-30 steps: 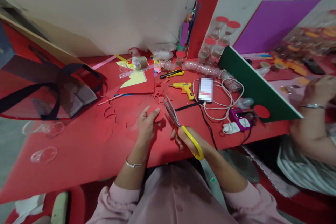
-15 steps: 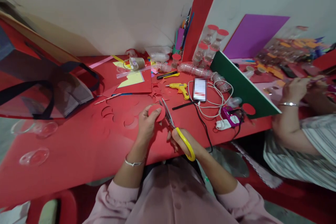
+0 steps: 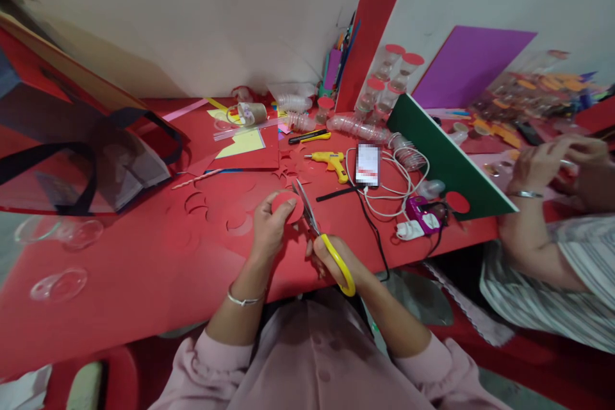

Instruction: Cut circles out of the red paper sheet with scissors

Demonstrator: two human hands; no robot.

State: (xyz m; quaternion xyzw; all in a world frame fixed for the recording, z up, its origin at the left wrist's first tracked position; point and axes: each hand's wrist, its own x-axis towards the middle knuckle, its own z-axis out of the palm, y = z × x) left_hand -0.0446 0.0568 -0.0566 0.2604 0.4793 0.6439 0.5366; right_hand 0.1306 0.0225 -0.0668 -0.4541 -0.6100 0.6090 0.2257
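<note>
Between thumb and fingers, my left hand (image 3: 269, 225) pinches a red paper disc (image 3: 289, 210) above the red table. My right hand (image 3: 334, 255) is closed round the yellow handles of a pair of scissors (image 3: 339, 262). The blades point up and away, slightly parted, right beside the disc's right edge. Curved red paper scraps (image 3: 235, 218) lie on the table left of my left hand. Beyond the scissors rests a yellow glue gun (image 3: 331, 163), with a box cutter (image 3: 310, 136) behind it.
A phone (image 3: 368, 165) with white cables lies right of the glue gun, near a purple-and-white plug adapter (image 3: 425, 221). A green board (image 3: 442, 163) divides off a co-worker's hands (image 3: 542, 166). Clear plastic cups (image 3: 60, 285) stand at left, below a large bag (image 3: 86, 141).
Both my hands, the disc and the scissors look almost the same. The view has shifted slightly. At right, the co-worker's hands have moved closer together.
</note>
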